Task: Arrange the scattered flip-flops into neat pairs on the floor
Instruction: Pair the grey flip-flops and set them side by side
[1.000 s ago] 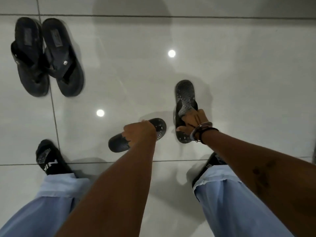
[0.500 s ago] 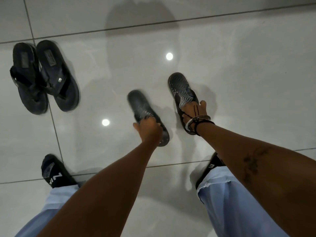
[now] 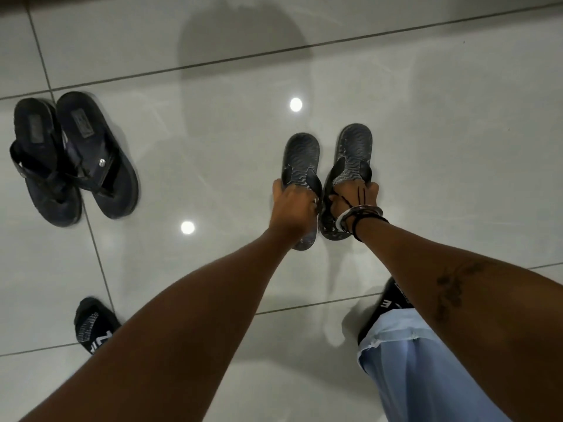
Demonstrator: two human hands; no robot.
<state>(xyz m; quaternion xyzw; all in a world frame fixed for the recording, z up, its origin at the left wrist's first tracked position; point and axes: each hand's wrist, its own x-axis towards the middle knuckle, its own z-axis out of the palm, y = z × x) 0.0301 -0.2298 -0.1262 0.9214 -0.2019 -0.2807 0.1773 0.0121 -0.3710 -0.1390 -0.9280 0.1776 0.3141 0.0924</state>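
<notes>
On the tiled floor (image 3: 441, 147), left hand (image 3: 292, 199) and right hand (image 3: 355, 197) each grip a patterned flip-flop (image 3: 300, 156) (image 3: 355, 147); uneven release could leave heels staggered, spoiling the pair.

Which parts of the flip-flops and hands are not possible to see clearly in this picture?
- Head view: the toe end of the left grey flip-flop is hidden by the left hand and forearm.
- Head view: the middle of the right grey flip-flop is covered by the right hand and its bracelets.
- Head view: the labels on the black pair are too small and dark to read.
- Head view: fingertips under the straps are hidden.
</notes>
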